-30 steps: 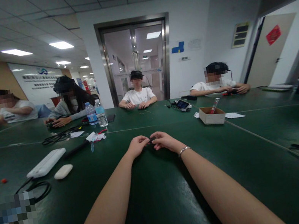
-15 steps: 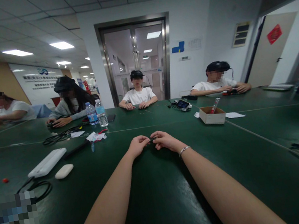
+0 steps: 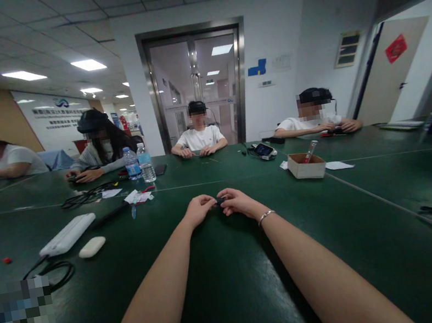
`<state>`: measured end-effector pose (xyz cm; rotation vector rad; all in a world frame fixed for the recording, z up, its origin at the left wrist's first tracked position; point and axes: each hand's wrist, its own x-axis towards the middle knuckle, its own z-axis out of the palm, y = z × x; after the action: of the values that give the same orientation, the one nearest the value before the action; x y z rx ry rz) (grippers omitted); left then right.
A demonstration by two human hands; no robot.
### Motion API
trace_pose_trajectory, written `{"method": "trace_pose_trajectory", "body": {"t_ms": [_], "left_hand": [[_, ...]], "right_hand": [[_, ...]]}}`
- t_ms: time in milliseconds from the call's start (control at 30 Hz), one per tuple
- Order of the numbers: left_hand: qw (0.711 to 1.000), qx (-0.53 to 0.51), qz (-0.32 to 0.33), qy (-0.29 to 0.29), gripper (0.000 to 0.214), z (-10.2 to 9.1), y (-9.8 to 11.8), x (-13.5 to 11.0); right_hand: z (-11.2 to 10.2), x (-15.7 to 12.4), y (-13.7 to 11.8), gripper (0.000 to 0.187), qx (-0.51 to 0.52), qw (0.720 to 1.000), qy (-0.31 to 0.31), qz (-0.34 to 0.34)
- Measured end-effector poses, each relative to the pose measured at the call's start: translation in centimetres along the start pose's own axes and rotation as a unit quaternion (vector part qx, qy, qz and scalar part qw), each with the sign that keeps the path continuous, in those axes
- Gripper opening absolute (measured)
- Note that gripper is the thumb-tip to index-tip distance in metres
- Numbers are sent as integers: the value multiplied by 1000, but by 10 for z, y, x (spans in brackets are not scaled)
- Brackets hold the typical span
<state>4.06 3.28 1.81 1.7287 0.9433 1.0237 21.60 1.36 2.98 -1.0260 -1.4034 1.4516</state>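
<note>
Since both forearms lie stretched out over the table [image 3: 377, 222], the left hand [image 3: 198, 210] and right hand [image 3: 239, 202] meet fingertip to fingertip, well left of the box [image 3: 306, 166] and nearer the wearer. Each is pinched shut on one end of a dark part [image 3: 218, 201], likely to keep it steady just above the tabletop. Little of it shows between the fingers: short, black, too small to tell its shape.

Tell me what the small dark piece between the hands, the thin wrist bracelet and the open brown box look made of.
The small dark piece, pinched between left hand and right hand: matt black, maybe plastic; too small to tell. The thin bracelet: silvery glint, probably metal. The open brown box: dull tan walls, likely cardboard.
</note>
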Motion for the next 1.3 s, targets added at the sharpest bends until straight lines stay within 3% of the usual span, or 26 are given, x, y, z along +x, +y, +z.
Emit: {"method": "trace_pose_trajectory", "body": {"t_ms": [1300], "left_hand": [[1000, -5, -6, -1, 22, 0, 6, -2]], "right_hand": [[0, -1, -1, 17, -7, 1000, 8, 6]]}}
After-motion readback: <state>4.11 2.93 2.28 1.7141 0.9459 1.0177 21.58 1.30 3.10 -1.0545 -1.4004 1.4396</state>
